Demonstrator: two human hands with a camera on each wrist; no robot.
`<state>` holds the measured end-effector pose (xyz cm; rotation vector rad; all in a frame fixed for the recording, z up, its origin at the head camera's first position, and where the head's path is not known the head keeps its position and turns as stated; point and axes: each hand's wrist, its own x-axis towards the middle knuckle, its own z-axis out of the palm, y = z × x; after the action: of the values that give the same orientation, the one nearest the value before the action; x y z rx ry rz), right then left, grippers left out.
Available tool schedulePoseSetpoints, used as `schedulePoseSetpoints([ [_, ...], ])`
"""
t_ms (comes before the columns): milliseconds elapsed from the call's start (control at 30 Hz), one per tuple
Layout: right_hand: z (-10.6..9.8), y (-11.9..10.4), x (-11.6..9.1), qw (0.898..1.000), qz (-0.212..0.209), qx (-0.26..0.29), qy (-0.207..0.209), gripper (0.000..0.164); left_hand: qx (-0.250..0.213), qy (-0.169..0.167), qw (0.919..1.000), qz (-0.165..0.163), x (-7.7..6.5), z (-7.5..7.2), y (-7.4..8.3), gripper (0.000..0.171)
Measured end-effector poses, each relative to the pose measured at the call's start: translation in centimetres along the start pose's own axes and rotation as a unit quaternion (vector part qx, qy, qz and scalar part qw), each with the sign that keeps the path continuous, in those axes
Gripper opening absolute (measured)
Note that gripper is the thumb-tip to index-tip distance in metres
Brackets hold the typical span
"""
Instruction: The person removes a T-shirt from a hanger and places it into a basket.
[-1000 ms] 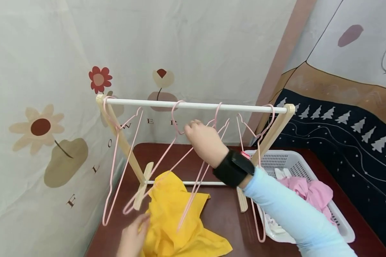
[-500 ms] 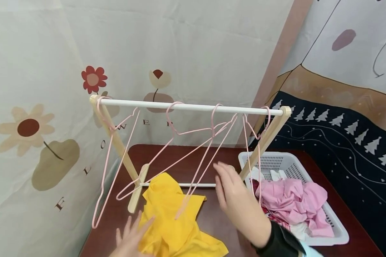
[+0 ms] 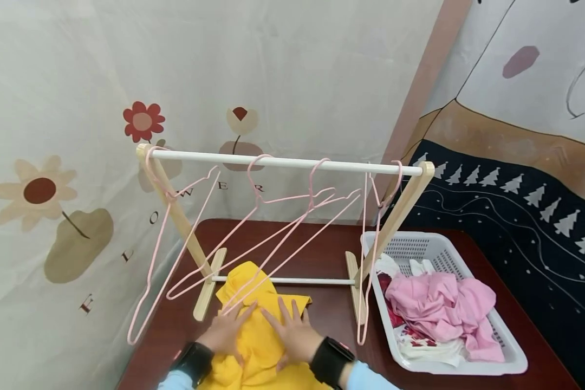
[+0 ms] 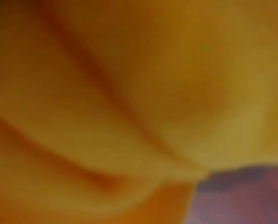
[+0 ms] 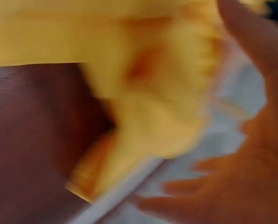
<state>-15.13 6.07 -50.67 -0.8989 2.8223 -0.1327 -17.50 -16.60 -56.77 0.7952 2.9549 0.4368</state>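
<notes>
A crumpled yellow garment (image 3: 259,338) lies on the table at the front. Over it my left hand (image 3: 223,331) and right hand (image 3: 296,338) reach in from either side, fingers spread and straight. Whether the palms touch the cloth is unclear. Yellow cloth (image 4: 129,93) fills most of the left wrist view, blurred, with no hand visible. In the right wrist view, my right hand (image 5: 251,172) has its fingers fanned out beside the yellow garment (image 5: 153,112). The lower end of a pink hanger (image 3: 288,233) hangs close to my left fingertips.
A small wooden rack with a white rail (image 3: 292,162) stands behind the hands. Several pink hangers hang from it, including one at the left (image 3: 161,235) and one at the right (image 3: 378,216). A white basket (image 3: 514,355) holds a pink garment (image 3: 441,309) and other clothes.
My right hand has left the hangers at the rail and come down to the yellow garment. My left hand has moved rightward over it. The middle hangers have swung and turned.
</notes>
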Motion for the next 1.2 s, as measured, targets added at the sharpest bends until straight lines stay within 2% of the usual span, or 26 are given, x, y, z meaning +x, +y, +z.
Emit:
schedulePoseSetpoints([
  [67,1.8,1.0,2.1,1.0,-0.005,0.024,-0.013,0.126,-0.01,0.004,0.9998,0.019,0.7,0.3,0.4,0.126],
  [133,3.4,2.0,3.4,0.998,-0.015,0.05,-0.019,0.129,-0.026,0.0,0.9994,0.025,1.1,0.5,1.0,0.114],
  [200,5.1,3.1,3.9,0.997,-0.035,0.072,-0.016,0.122,-0.049,-0.008,0.9986,0.015,1.2,0.7,1.7,0.099],
  [267,5.9,3.4,3.9,0.995,-0.05,0.09,-0.019,0.112,-0.057,-0.009,0.9983,0.0,1.1,0.9,2.2,0.082],
  [333,6.2,3.1,3.4,0.994,-0.064,0.089,-0.013,0.097,-0.051,0.008,0.9987,-0.005,0.6,0.9,2.4,0.065],
  [400,6.1,2.5,2.7,0.994,-0.088,0.063,0.016,0.08,-0.026,0.045,0.9986,0.011,0.2,0.9,2.4,0.048],
  [467,5.8,2.0,1.6,0.991,-0.119,0.022,0.062,0.067,0.004,0.075,0.9967,0.031,-0.2,0.8,2.8,0.04],
  [533,5.9,2.2,0.3,0.982,-0.141,-0.008,0.128,0.056,0.034,0.105,0.9921,0.058,-0.3,0.8,3.8,0.039],
  [633,5.6,2.9,-1.7,0.968,-0.152,0.015,0.199,0.05,0.06,0.14,0.9847,0.085,-0.5,-0.1,6.1,0.042],
  [700,5.3,3.5,-2.9,0.959,-0.146,0.05,0.24,0.049,0.075,0.18,0.9752,0.104,-0.6,-1.0,7.7,0.045],
  [767,4.7,3.9,-3.8,0.949,-0.14,0.074,0.272,0.049,0.092,0.226,0.9622,0.121,-0.5,-2.0,9.1,0.047],
  [867,4.0,4.2,-4.5,0.935,-0.136,0.076,0.319,0.048,0.114,0.287,0.9403,0.143,-0.2,-3.1,10.3,0.046],
  [933,3.7,4.2,-4.9,0.931,-0.127,0.071,0.336,0.048,0.107,0.319,0.9294,0.152,0.1,-3.5,10.7,0.047],
  [1033,3.1,4.3,-5.6,0.928,-0.11,0.057,0.352,0.048,0.054,0.353,0.9205,0.159,0.7,-3.4,10.9,0.048],
  [1100,2.4,4.6,-6.5,0.925,-0.09,0.073,0.363,0.046,-0.007,0.368,0.915,0.165,1.5,-2.7,11.4,0.046],
  [1200,0.6,5.7,-8.4,0.906,-0.061,0.137,0.396,0.041,-0.117,0.37,0.9028,0.185,3.4,-1.3,13.0,0.047],
])
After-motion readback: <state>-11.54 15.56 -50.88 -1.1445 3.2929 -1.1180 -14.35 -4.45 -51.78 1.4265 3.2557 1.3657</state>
